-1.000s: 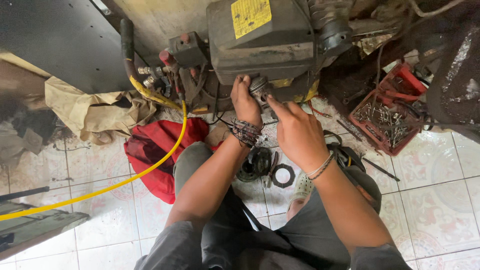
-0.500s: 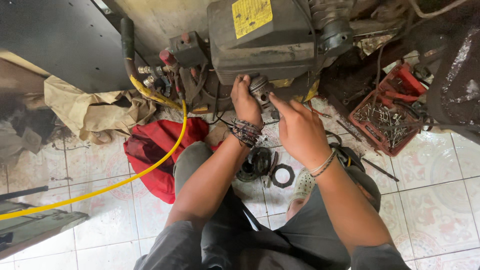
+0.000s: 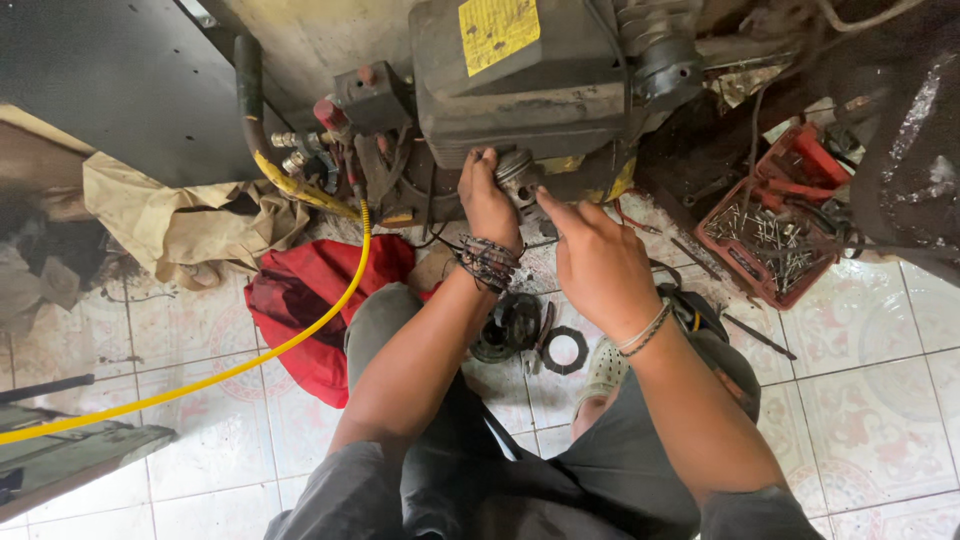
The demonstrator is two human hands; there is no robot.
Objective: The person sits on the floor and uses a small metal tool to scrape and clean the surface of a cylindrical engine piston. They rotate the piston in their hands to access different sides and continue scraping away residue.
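Hose (image 3: 300,335) left, parts tray (image 3: 775,235) right — machine (image 3: 540,90) ahead of both hands.

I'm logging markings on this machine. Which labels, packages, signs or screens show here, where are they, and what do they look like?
Yellow label: a worn, roughly rectangular sticker with small dark print, on top of the dark machine housing, above the left hand and right hand.
No packages, signs or screens can be seen.

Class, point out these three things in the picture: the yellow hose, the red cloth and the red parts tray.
yellow hose (image 3: 300,335), head view, mid-length
red cloth (image 3: 310,300), head view, middle fold
red parts tray (image 3: 745,280), head view, near rim
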